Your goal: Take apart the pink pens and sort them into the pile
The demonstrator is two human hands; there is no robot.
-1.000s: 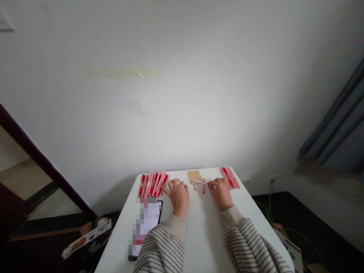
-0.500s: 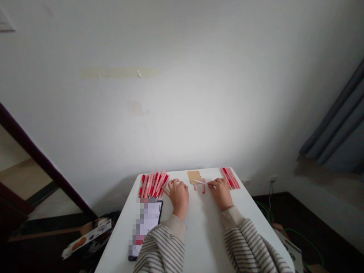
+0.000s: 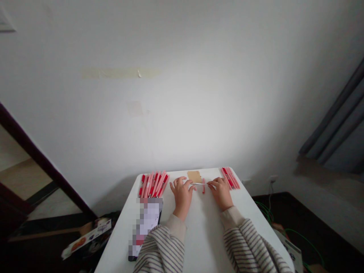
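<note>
My left hand [image 3: 182, 195] has thumb and forefinger at the left end of a thin pale pen refill [image 3: 201, 184], with its other fingers curled. Pinched at the refill's right end, my right hand [image 3: 220, 192] keeps it level just over the table. A pink and red pen barrel piece [image 3: 203, 188] lies upright in view under the refill, between the hands. A small pink piece [image 3: 195, 188] is partly covered by my left fingers. Behind the refill lies a tan square [image 3: 194, 176], flat on the table.
Several pink and red pens [image 3: 153, 184] are heaped at the table's back left. More pens [image 3: 230, 178] lie side by side at the back right. A phone [image 3: 148, 223] with a blurred screen rests by my left forearm on the white table [image 3: 199, 242]. The wall stands directly behind.
My left hand has moved right, away from the left pen heap, and its fingertips have come to the refill's left end. The refill has levelled slightly. My right hand has barely moved.
</note>
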